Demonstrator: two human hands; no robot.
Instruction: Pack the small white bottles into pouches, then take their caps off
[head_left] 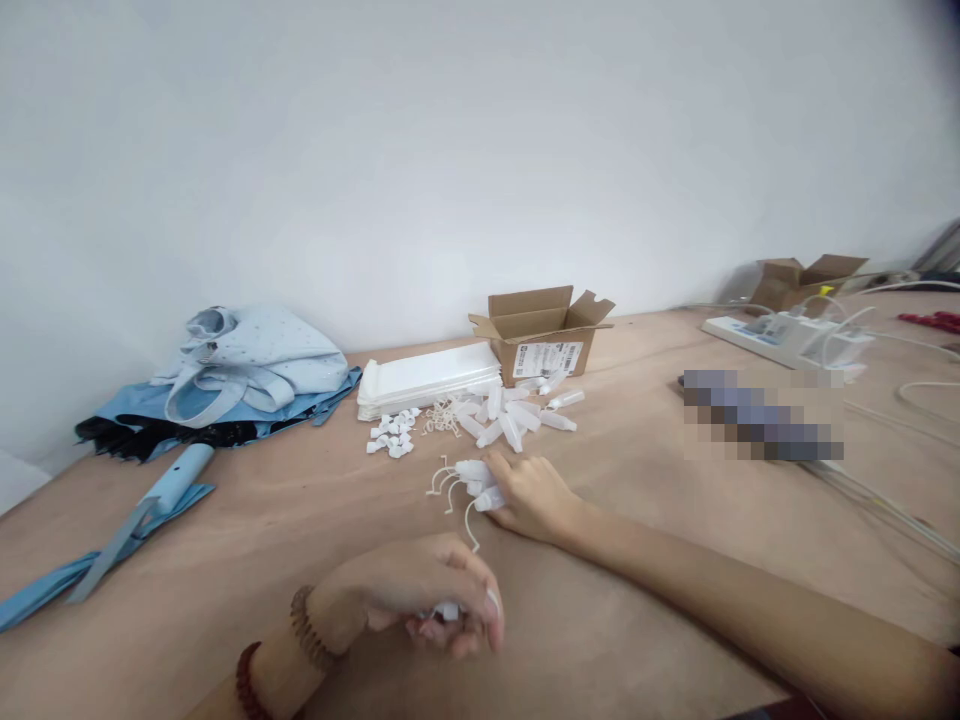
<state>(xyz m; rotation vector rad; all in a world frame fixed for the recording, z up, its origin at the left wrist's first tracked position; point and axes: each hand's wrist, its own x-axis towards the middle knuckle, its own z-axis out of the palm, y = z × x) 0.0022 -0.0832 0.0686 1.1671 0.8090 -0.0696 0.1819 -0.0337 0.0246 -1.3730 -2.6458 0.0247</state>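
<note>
My left hand (420,590) is curled at the bottom centre, shut on a small white plastic piece (448,611) that its fingers mostly hide. Bead bracelets circle that wrist. My right hand (532,497) lies on the wooden tabletop (300,530), its fingers over a few white plastic dropper bottles (474,472) with thin white looped tethers (444,486). Farther back lie a loose pile of similar bottles (510,420), a tangle of white tethers (442,420) and a heap of small white caps (392,433).
A stack of flat white packets (427,378) and an open cardboard box (544,335) stand against the wall. Blue fabric items (225,385) lie at the left. On the right are a pixelated object (761,415), a power strip (784,340), cables and another box (806,283).
</note>
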